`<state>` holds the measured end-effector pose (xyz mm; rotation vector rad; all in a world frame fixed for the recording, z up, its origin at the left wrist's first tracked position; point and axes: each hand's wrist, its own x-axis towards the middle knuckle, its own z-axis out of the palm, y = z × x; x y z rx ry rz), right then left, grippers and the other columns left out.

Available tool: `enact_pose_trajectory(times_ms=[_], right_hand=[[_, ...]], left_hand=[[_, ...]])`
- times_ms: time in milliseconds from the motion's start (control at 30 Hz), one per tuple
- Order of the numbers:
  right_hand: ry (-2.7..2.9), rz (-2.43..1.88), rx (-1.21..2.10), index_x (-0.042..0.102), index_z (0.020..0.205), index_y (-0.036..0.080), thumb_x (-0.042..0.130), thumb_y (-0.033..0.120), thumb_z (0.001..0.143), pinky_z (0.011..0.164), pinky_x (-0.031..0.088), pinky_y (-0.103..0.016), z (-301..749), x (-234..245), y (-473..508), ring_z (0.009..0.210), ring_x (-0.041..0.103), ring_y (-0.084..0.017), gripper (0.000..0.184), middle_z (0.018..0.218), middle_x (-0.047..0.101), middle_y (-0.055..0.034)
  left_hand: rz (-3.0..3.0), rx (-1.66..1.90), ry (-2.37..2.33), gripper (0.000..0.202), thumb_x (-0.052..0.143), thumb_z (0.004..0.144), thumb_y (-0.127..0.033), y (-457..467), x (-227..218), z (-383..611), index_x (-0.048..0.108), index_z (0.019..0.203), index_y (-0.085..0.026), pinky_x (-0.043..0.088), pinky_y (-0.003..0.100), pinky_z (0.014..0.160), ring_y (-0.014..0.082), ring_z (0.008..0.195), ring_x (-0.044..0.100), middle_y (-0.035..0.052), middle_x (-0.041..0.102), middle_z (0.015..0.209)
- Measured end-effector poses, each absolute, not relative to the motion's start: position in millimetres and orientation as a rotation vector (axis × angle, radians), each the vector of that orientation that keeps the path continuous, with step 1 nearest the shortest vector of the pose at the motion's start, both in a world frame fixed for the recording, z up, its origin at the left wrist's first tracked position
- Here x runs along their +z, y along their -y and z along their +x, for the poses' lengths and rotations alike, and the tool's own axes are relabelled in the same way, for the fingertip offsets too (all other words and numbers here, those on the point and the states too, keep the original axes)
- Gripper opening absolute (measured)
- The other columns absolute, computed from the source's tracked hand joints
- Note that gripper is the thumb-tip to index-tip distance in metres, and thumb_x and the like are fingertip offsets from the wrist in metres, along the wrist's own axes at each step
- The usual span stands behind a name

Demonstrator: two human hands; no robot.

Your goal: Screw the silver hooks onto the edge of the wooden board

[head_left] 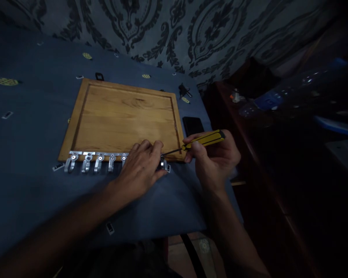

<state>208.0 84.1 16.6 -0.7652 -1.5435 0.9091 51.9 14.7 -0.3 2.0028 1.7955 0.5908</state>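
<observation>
A framed wooden board (127,116) lies flat on the blue cloth. Along its near edge runs a metal hook rail (94,153) with several silver hooks pointing toward me. My left hand (142,166) is closed over the rail's right part, fingers on the board and thumb by the end hook (162,164); it covers part of the rail. In my right hand (216,164) is a yellow and black screwdriver (204,139), held almost level. Its shaft points left, the tip meeting the rail's right end beside my left fingers. Whether the tip sits in a screw is too small to tell.
To the board's right lie a flat black object (193,126) and a small dark item (185,91). A black loop (99,76) is behind the board. Past the table's right edge, a plastic bottle (272,100) lies on dark furniture. Patterned wallpaper (174,34) rises behind.
</observation>
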Motion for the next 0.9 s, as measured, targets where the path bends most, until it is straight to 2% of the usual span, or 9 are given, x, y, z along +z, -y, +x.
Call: enact_pose_trajectory(times_ms=[100,167,233,367,467,567,700,800,900], right_hand=[[1.616,-0.755,0.991,0.067,0.09,0.023,0.078,0.033,0.084,0.042,0.05,-0.019,212,21,-84,0.044,0.059,-0.006,0.016,0.083,0.076,0.0026],[1.679,-0.768,1.041,0.071,0.106,0.025,0.073,0.033,0.089,0.048,0.055,-0.022,214,24,-85,0.049,0.062,-0.007,0.019,0.09,0.076,0.0005],[1.719,-0.788,1.06,0.071,0.112,0.026,0.07,0.032,0.091,0.052,0.058,-0.024,215,27,-85,0.052,0.064,-0.008,0.022,0.094,0.076,-0.0007],[1.704,-0.858,1.028,0.073,0.089,0.021,0.081,0.028,0.08,0.043,0.052,-0.021,210,32,-84,0.046,0.06,-0.007,0.014,0.084,0.076,0.0011],[1.661,-0.868,1.035,0.066,0.077,0.02,0.086,0.025,0.073,0.04,0.05,-0.019,204,34,-83,0.043,0.057,-0.006,0.022,0.083,0.077,0.0019],[1.644,-0.847,1.079,0.065,0.08,0.021,0.087,0.029,0.072,0.041,0.052,-0.021,204,33,-84,0.044,0.058,-0.007,0.025,0.08,0.077,0.0025],[1.741,-0.809,1.128,0.072,0.107,0.024,0.077,0.035,0.083,0.051,0.059,-0.026,209,32,-87,0.051,0.063,-0.009,0.027,0.09,0.078,-0.0006],[1.74,-0.834,1.057,0.074,0.091,0.023,0.082,0.031,0.079,0.046,0.057,-0.024,209,29,-86,0.048,0.061,-0.008,0.016,0.08,0.074,0.0019],[1.606,-0.829,0.917,0.068,0.076,0.022,0.087,0.03,0.073,0.04,0.051,-0.021,206,26,-84,0.045,0.058,-0.007,0.021,0.073,0.069,0.0045]], left_hand=[[2.002,0.613,-1.794,0.048,0.08,0.081,-0.028,-15,-1,52,0.049,0.117,-0.02,0.048,0.042,0.093,0.029,0.11,0.058,0.0076,0.063,0.107],[2.016,0.635,-1.794,0.05,0.079,0.081,-0.027,-14,-2,52,0.048,0.119,-0.019,0.048,0.042,0.093,0.0291,0.11,0.058,0.008,0.063,0.107],[2.025,0.63,-1.799,0.052,0.079,0.082,-0.028,-13,-2,52,0.047,0.121,-0.019,0.049,0.042,0.093,0.0294,0.111,0.058,0.0092,0.063,0.109],[2.017,0.603,-1.801,0.048,0.08,0.081,-0.029,-14,-2,53,0.047,0.116,-0.021,0.049,0.042,0.093,0.0288,0.111,0.058,0.0072,0.063,0.107],[2.007,0.603,-1.793,0.046,0.08,0.081,-0.029,-14,-1,53,0.047,0.112,-0.021,0.049,0.042,0.092,0.0281,0.108,0.058,0.0061,0.063,0.106],[2.0,0.606,-1.786,0.045,0.079,0.082,-0.029,-14,-1,52,0.048,0.113,-0.019,0.048,0.042,0.093,0.0286,0.109,0.058,0.0078,0.062,0.107],[2.009,0.617,-1.78,0.048,0.078,0.083,-0.028,-13,-2,52,0.047,0.119,-0.017,0.047,0.043,0.095,0.0301,0.112,0.057,0.0094,0.062,0.109],[2.019,0.621,-1.779,0.047,0.079,0.083,-0.029,-13,-3,52,0.048,0.117,-0.019,0.047,0.042,0.094,0.0293,0.11,0.057,0.0076,0.062,0.108],[2.027,0.641,-1.781,0.049,0.08,0.082,-0.03,-13,-5,51,0.048,0.118,-0.019,0.048,0.042,0.093,0.0285,0.108,0.057,0.0071,0.061,0.106]])
